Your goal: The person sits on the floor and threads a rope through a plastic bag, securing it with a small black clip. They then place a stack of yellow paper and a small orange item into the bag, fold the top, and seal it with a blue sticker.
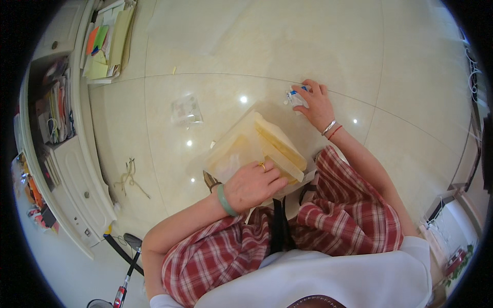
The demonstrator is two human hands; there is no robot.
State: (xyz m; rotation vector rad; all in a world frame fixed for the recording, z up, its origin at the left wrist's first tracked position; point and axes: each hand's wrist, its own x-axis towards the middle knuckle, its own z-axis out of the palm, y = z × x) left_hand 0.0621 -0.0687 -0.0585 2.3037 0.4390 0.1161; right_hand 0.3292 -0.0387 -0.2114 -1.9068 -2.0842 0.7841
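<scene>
My right hand point(318, 107) is stretched out over the floor, its fingers closed around a small crumpled white-and-blue packet point(296, 97). Between my knees stands a frosted, see-through plastic container point(226, 149) with pale yellow folders or papers point(280, 136) inside. My left hand point(256, 184) lies at the container's near side, fingers curled over its edge; the fingertips are partly hidden. A few tiny white bits lie beside the packet, too small to name.
A clear plastic bag point(187, 110) lies on the tiled floor, with a tangle of string point(132, 178) further left. Upright files point(110, 41) stand at the far left, by a white cabinet point(82, 174) with stuffed shelves. White equipment point(457, 220) stands at the right.
</scene>
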